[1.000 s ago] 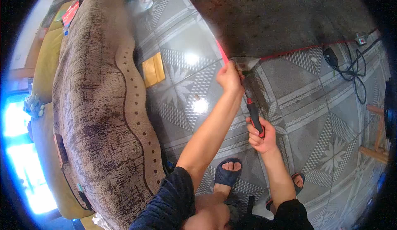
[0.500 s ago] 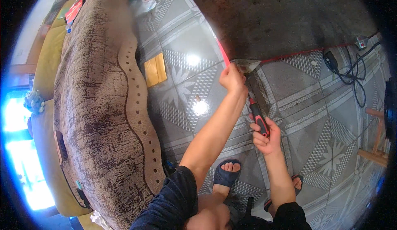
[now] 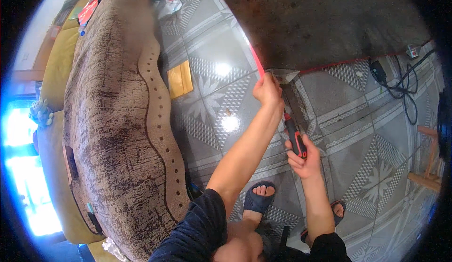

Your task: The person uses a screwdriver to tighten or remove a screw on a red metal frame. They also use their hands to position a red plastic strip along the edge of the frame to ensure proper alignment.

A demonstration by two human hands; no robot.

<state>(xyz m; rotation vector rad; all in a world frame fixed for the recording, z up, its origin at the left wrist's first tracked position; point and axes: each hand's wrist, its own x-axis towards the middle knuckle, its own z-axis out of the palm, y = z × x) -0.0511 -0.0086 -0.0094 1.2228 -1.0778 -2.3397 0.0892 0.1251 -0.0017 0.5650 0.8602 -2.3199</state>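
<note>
My left hand point(image 3: 268, 91) is closed on the near corner of a large dark brown panel point(image 3: 325, 21) with a bright pink-red edge. A pale triangular piece point(image 3: 286, 77) sits at that corner beside my fingers. My right hand point(image 3: 305, 158) grips a screwdriver point(image 3: 295, 138) by its black-and-red handle. The shaft points up toward the corner, just below my left wrist. Its tip is hidden behind my left hand, so contact with the panel cannot be seen.
Patterned grey tiles point(image 3: 348, 130) cover the floor. A brown rug point(image 3: 108, 120) drapes over a yellow-green sofa point(image 3: 52, 167) on the left. A yellow envelope-like packet point(image 3: 180, 79) lies nearby. Black cable point(image 3: 402, 90) coils at right, above a wooden frame point(image 3: 426, 179).
The screwdriver's handle has turned a little in my right hand, showing a different side. My left hand stays at the corner. The whole view has shifted slightly.
</note>
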